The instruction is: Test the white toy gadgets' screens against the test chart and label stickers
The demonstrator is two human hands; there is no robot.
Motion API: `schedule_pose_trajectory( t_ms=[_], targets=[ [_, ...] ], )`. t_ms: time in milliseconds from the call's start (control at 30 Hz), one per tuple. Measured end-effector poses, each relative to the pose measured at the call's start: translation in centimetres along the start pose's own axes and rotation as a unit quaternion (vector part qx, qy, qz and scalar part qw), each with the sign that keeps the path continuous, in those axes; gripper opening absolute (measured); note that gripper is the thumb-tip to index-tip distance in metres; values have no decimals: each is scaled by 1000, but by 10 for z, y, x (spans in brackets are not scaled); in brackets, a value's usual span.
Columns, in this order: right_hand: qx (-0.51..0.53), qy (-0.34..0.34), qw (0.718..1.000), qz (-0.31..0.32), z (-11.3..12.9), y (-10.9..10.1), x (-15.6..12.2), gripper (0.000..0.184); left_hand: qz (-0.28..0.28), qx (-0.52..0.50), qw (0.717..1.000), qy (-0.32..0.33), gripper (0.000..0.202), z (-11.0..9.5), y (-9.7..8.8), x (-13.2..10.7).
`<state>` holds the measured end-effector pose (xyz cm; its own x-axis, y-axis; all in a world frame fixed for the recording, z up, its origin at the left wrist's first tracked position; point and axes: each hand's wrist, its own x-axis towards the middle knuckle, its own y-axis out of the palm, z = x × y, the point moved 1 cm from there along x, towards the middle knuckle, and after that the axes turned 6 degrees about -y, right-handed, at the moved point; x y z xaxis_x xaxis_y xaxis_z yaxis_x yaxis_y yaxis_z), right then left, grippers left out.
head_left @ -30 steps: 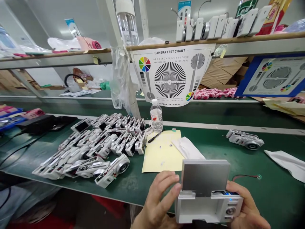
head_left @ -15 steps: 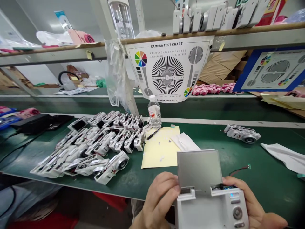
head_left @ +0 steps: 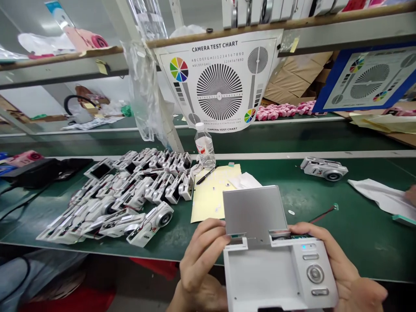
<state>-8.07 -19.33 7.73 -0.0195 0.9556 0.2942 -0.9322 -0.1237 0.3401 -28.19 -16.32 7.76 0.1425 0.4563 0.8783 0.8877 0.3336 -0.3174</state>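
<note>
The left hand (head_left: 201, 260) and right hand (head_left: 344, 268) both grasp a white compact camera (head_left: 260, 277), held just above the near edge of the surface (head_left: 367, 247) with its back facing up. The left fingers curl around its left side, and the right fingers wrap its right side beside the round dial (head_left: 315, 274). A flat silver panel (head_left: 255, 212) stands tilted up from the camera's top edge.

Just beyond lie a thin red-and-black wire (head_left: 321, 215) and a yellow paper sheet (head_left: 211, 195) with a black pen (head_left: 205, 175) at its far corner. Further left sits a heap of similar cameras (head_left: 123, 195); one lone camera (head_left: 323, 169) lies to the right. Another person's hand (head_left: 411, 195) touches a white cloth (head_left: 380, 195) at the right edge. A water bottle (head_left: 204, 145) stands near the far edge, below a hanging camera test chart (head_left: 219, 82).
</note>
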Motion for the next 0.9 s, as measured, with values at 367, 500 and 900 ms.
schedule_pose_trajectory(
  t_ms=[367, 500, 900],
  targets=[
    [162, 102, 981, 13, -6, 2, 1, 57, -1, 4, 1000, -5, 75, -12, 2, 5],
    [175, 65, 982, -4, -7, -2, 5, 48, -5, 17, 1000, 12, 80, -17, 5, 7],
    [-246, -210, 945, -41, -1, -12, 1, 33, 123, -23, 977, -174, 74, -14, 14, -10]
  ],
)
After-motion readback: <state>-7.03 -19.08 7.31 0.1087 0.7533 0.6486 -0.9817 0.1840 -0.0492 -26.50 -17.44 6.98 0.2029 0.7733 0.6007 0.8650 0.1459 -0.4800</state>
